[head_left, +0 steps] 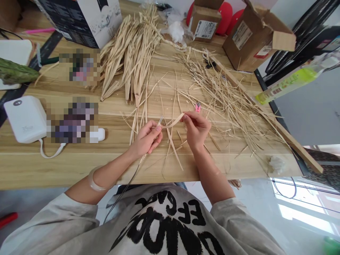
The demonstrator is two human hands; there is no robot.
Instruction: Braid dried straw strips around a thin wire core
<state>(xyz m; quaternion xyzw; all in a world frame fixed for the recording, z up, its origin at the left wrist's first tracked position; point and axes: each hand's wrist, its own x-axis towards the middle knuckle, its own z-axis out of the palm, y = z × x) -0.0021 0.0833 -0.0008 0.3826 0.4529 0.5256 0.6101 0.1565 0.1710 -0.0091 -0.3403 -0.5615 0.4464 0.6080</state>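
Between finger and thumb, my left hand (148, 138) grips a thin dark cord (135, 175) whose upper part near the hand looks wrapped in pale straw. A narrow metallic tip (160, 120) sticks up past those fingers. My right hand (196, 128) pinches the far end of a flat pale straw strip (174, 123), which curves across to the left fingertips. Another straw piece (174, 150) hangs or lies below the left fingers; I cannot tell which. A pink-handled cutter or clipper (198, 107) rests just beyond the right hand.
A thick straw bundle (132, 56) lies at the back, with loose thin straws (220, 86) spread to the right. Cardboard boxes (255, 39) stand behind them. A wooden strip (294, 141) lines the right side. At left are a white power bank (25, 118) and an earbud case (101, 134).
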